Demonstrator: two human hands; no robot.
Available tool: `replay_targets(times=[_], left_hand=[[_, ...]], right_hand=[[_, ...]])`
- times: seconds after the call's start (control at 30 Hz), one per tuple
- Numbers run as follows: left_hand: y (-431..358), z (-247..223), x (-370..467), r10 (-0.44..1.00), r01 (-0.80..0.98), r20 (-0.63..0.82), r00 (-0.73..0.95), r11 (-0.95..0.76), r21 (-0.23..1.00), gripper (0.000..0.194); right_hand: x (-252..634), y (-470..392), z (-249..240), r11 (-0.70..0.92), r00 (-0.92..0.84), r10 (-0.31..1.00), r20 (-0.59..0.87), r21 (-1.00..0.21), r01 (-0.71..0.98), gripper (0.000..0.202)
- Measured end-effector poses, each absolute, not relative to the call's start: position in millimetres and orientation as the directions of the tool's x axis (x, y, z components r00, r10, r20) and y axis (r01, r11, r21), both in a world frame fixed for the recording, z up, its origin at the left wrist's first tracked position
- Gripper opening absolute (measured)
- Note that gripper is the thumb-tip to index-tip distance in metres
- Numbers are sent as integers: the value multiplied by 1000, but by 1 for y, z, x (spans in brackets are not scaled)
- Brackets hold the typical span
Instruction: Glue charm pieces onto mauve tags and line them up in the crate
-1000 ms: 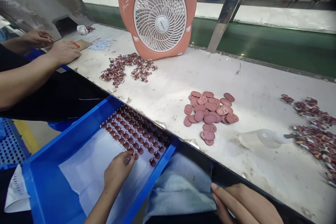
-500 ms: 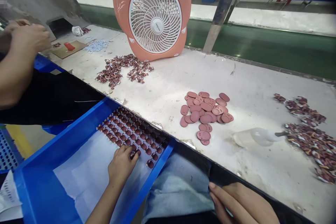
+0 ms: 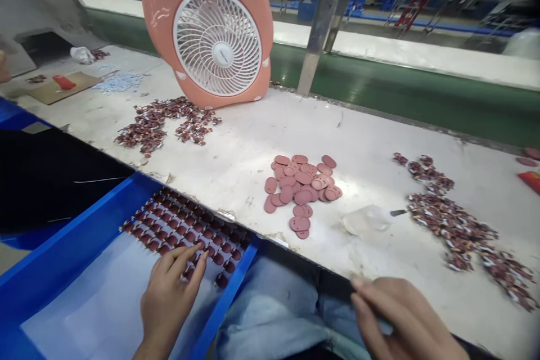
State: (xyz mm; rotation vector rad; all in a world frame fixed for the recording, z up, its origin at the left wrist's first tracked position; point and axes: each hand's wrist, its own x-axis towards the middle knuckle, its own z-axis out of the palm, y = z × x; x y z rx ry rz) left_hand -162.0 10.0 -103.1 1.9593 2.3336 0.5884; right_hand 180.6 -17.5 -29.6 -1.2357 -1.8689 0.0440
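Observation:
My left hand [image 3: 171, 287] hovers over the blue plastic bin [image 3: 242, 270], its fingers spread and nothing held between them. Beneath and beyond its fingertips, rows of small dark-red oval pieces [image 3: 217, 259] with fittings lie on a white sheet [image 3: 97, 292] in the bin. My right hand [image 3: 405, 315] is at the table's front edge, thumb and fingertips close together. Motion blur hides what they pinch, if anything. Ahead of it lie a translucent squeeze bottle [image 3: 367, 220] with a dark tip and a pile of flat reddish ovals [image 3: 301, 180].
An orange animal-shaped fan [image 3: 261, 22] stands at the table's back. Small brown-red parts form a heap [image 3: 147, 124] on the left and another [image 3: 447, 219] on the right. A metal post [image 3: 310, 67] rises behind. Part of another person's hand [image 3: 3, 67] shows at far left.
My left hand has lifted off the rows and spread its fingers, letting go of a small oval piece. My right hand has shifted slightly. The camera view has turned to the right.

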Motion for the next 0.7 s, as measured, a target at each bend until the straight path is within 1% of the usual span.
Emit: replay_targets(times=[0.07,0.1,0.13,0.17,0.2,0.23,0.3,0.37,0.4,0.47,0.57,0.63,0.7], left_hand=[[18,-78,-134,906,932,414,-87,-73,355,20],[24,-66,-118,826,902,563,33,-268,340,27],[31,-55,-101,745,859,652,139,-419,295,37],[38,-45,-84,707,822,671,224,-507,259,41],[45,-38,-69,727,802,631,269,-532,272,42],[51,-31,-56,752,786,590,296,-542,297,41],[60,-24,-36,804,793,524,282,-503,344,34],[64,-20,-25,837,808,490,243,-454,375,28],[65,-18,-22,851,811,472,228,-434,391,25],[65,-15,-19,879,806,432,204,-401,435,21],[65,-10,-17,905,769,392,166,-368,523,12],[63,-6,-15,915,728,382,131,-350,590,6],[56,0,-10,919,684,379,110,-347,642,6]], right_hand=[[191,-7,-26,341,57,794,605,-522,782,44],[194,0,-24,257,138,810,570,-556,791,52],[196,8,-22,180,200,828,524,-586,790,62],[197,16,-20,118,237,850,471,-608,785,70],[197,24,-19,78,245,876,416,-622,779,73],[196,31,-18,57,236,900,368,-633,772,71],[194,41,-17,47,205,932,300,-660,750,54],[193,44,-17,51,190,945,265,-695,717,38],[193,44,-18,53,193,946,259,-713,699,33],[194,41,-18,61,215,939,268,-746,663,32],[192,35,-15,109,276,904,326,-801,589,33],[188,31,-12,173,297,884,361,-843,509,31],[184,27,-7,231,265,894,360,-880,414,25]])
